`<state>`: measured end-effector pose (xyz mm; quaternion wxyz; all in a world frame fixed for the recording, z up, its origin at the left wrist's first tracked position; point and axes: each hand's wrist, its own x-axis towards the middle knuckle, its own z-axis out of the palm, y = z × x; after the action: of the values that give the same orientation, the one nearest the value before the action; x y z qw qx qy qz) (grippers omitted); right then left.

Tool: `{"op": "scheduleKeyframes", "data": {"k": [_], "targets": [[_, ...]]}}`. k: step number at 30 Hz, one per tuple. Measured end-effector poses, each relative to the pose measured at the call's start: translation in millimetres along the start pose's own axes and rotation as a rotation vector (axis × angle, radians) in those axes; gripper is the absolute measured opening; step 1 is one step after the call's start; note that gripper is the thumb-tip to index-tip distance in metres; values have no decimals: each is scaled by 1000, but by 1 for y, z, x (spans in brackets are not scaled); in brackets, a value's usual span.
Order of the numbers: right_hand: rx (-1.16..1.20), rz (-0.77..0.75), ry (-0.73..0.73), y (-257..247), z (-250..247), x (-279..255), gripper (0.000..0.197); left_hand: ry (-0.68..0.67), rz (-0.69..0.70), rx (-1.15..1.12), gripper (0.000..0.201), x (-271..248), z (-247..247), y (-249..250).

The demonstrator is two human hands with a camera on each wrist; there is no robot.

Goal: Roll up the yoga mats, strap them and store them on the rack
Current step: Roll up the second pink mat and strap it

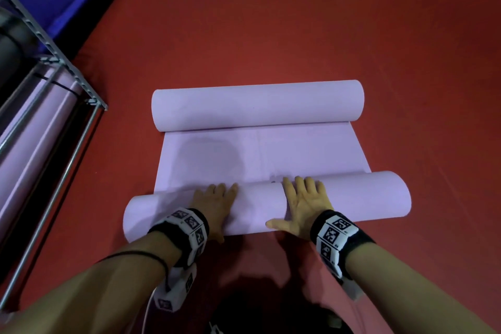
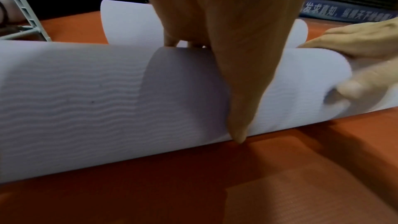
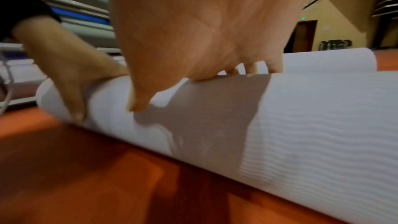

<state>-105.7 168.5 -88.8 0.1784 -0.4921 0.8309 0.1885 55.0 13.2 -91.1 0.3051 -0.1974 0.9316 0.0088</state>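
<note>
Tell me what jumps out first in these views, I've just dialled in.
A lilac yoga mat lies on the red floor, curled into a roll at both ends. The left hand and right hand press flat on the near roll, side by side. At far left a metal rack already holds rolled mats.

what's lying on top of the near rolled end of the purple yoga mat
Both hands lie flat across the near roll of the lilac foam yoga mat: left hand, right hand, thumbs on its near side. The roll hides the floor beneath it.
</note>
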Motion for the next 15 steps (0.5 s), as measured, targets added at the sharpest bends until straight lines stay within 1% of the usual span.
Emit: {"op": "scheduleKeyframes", "data": {"k": [4,6,10,12,13,15], "targets": [[-34,-65,77,4,6,0,103,66,14,2,114,1,-2,-5],[0,-59,86,7,0,-1,97,64,18,-10,112,3,-4,-7],[17,-72,22,11,-6,-3,101,-15,33,-56,117,3,-7,-5],[16,-93,-26,13,-7,-7,104,-107,48,-130,118,2,-7,-5],[15,-108,-55,14,-8,-9,106,-160,62,-174,118,2,-6,-6],[25,-149,-144,15,-9,-12,112,-226,94,-280,108,1,-3,-7]]}}
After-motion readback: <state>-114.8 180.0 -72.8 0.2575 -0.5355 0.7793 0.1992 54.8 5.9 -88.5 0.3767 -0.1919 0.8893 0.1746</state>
